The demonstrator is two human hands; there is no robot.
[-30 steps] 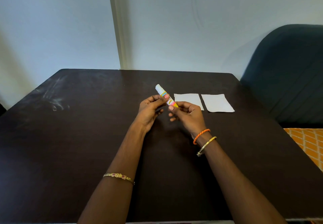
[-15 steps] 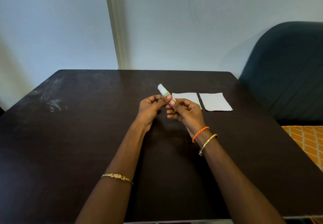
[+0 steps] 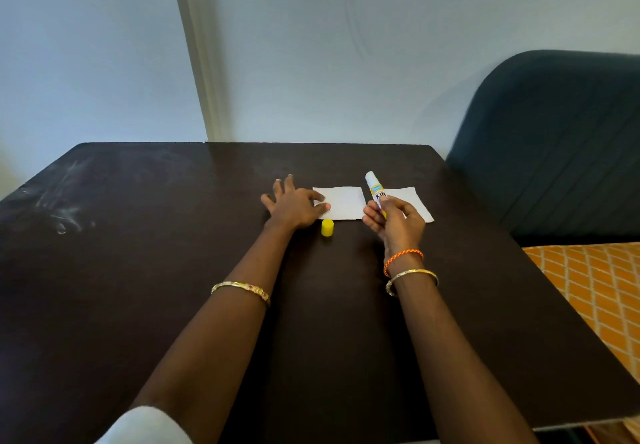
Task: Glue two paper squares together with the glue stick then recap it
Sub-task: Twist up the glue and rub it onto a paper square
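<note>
Resting flat on the dark table [image 3: 145,270], the left hand [image 3: 294,206] has its fingers spread wide, the thumb and forefinger pressing the near-left corner of the left paper square [image 3: 343,203]. The right hand [image 3: 394,220] is closed around the glue stick [image 3: 375,190], which tilts up and away over the right paper square [image 3: 414,201]. The yellow cap [image 3: 327,228] stands on the table, just in front of the left square.
</note>
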